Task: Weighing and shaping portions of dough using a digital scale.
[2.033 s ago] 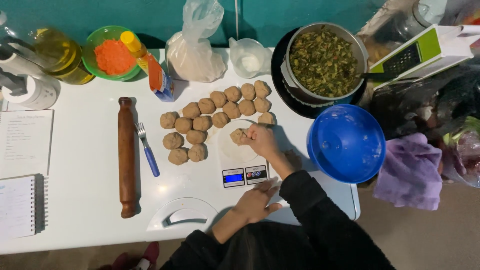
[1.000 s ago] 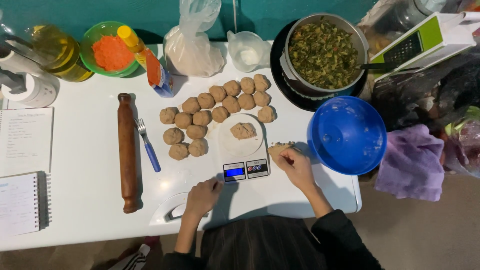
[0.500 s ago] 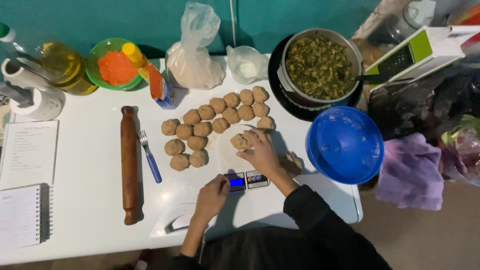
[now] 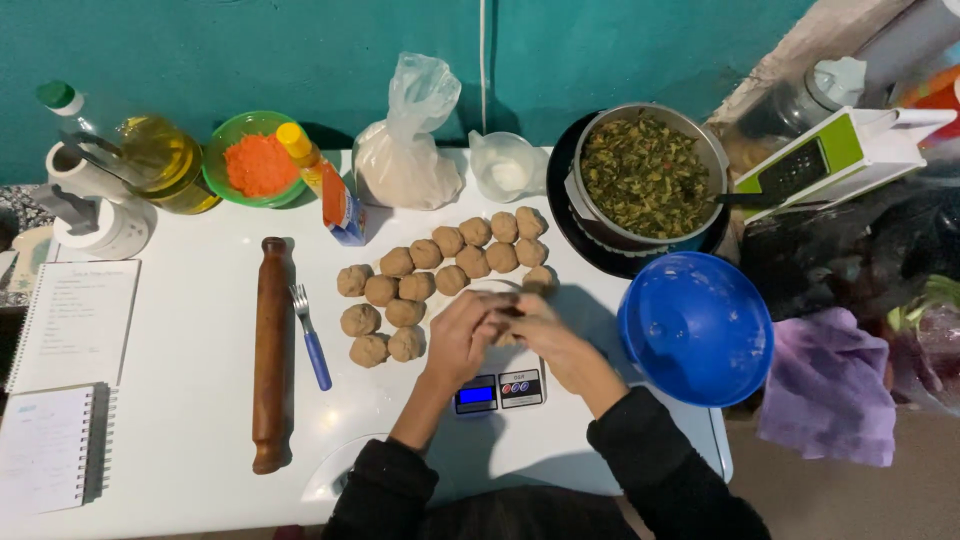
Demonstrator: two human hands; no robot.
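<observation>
Far left, we see two spiral notebooks [image 4: 60, 390] lying at the edge of the white table [image 4: 180, 440], with an oil bottle [image 4: 165, 160] and a green bowl of orange powder [image 4: 255, 160] behind them. Next come the wooden rolling pin [image 4: 270, 350] and a blue-handled fork [image 4: 312, 340], lying side by side. Then the rows of dough balls [image 4: 440, 270], fourteen or so, touching one another.

At the middle, our left hand [image 4: 460, 335] and right hand [image 4: 540, 335] are brought together, fingers cupped around a piece of dough over the kitchen scale [image 4: 497, 390]. The dough itself is almost wholly hidden between the palms, so we cannot tell its shape, and it may be pressed rather than merely held. The scale's platform is hidden as well.

To the right stand the pot of chopped greens [image 4: 645, 180] and the blue bowl [image 4: 695, 325], which overhangs the table's corner.

What could go wrong: a forearm swinging right could nudge that bowl off the edge. The nearest ball, just behind our fingers, could be knocked or squashed. Leaning on the scale would spoil its reading. The purple cloth [image 4: 830, 385] sits off the table, and the clutter beyond it is too dark to make out.
</observation>
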